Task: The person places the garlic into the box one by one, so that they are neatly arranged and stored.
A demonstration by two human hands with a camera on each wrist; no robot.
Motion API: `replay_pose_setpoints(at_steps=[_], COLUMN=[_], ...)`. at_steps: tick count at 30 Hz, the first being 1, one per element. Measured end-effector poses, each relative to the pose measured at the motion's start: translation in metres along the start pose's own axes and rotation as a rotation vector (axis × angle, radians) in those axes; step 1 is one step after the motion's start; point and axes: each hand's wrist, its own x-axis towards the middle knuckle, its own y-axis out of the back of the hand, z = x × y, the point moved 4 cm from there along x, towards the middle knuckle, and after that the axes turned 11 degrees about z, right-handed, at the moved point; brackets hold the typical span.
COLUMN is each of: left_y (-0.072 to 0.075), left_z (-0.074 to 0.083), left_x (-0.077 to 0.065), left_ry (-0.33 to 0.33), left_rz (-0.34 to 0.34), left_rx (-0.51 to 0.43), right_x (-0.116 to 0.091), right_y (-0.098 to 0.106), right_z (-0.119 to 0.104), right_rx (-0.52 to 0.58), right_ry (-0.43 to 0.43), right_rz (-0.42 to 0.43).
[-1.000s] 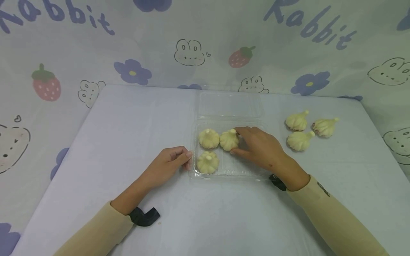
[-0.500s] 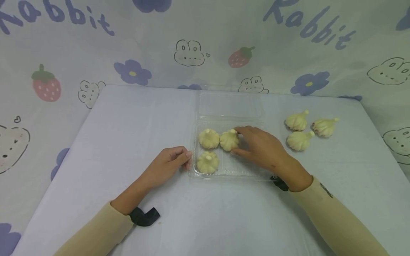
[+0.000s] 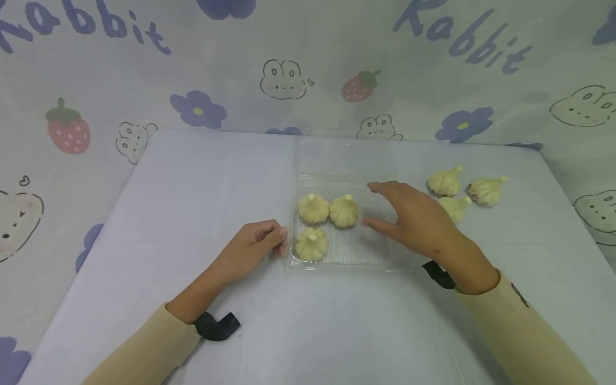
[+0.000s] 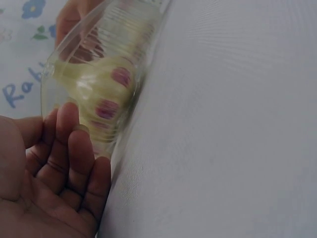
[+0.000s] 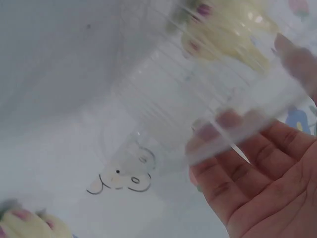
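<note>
My three views: head, high, facing forward and down over the white table (image 3: 216, 187); left and right wrist, low, close, facing the clear container (image 3: 358, 246), shared by all.

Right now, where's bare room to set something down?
Free: the table left of the left hand or between the sleeves, and the tray right of its front garlic bulb. Crowded: around the three loose bulbs beyond the right hand.

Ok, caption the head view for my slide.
Three garlic bulbs in a clear container between two hands, three more at the right.
</note>
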Motion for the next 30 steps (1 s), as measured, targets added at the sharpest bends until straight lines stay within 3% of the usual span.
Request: replay_pose_setpoints(at_steps=[16, 21, 30], left_y=[0.0, 0.0, 0.0], left_z=[0.001, 0.002, 0.001], left_x=[-0.001, -0.001, -0.001], left_ry=[0.007, 0.006, 0.011], left_rz=[0.004, 0.003, 0.013], left_rx=[0.01, 0.015, 0.034], right_x=[-0.021, -0.032, -0.045], right_y=[0.052, 0.066, 0.082], right_z=[0.014, 0.026, 0.047], right_rx=[-0.055, -0.066, -0.042], right_ry=[-0.035, -0.111, -0.162], right_rz=[0.065, 0.063, 0.079])
